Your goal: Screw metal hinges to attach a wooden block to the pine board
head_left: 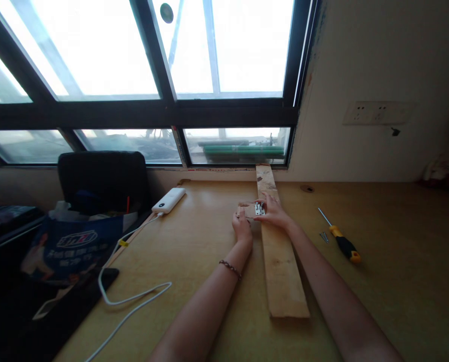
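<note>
My left hand (242, 226) grips a small wooden block (248, 209), its thumb on top and fingers curled round the near left end. At the block's right end sits a small silver metal fitting (259, 208) with holes in it; whether it is a hinge or a latch is hard to make out. My right hand (273, 213) pinches this fitting between thumb and fingers against the block. Beneath the right hand a long wooden board (285, 276) lies lengthwise on the table, reaching back toward the window.
Right of the board, a yellow and black screwdriver (344, 242) lies beside a few screws (324, 237) on the table (398, 281). A white power bank (169, 200) with a white cable (134, 296) rests at the left edge. Beyond it stands a black chair (102, 176) with a blue bag (77, 246).
</note>
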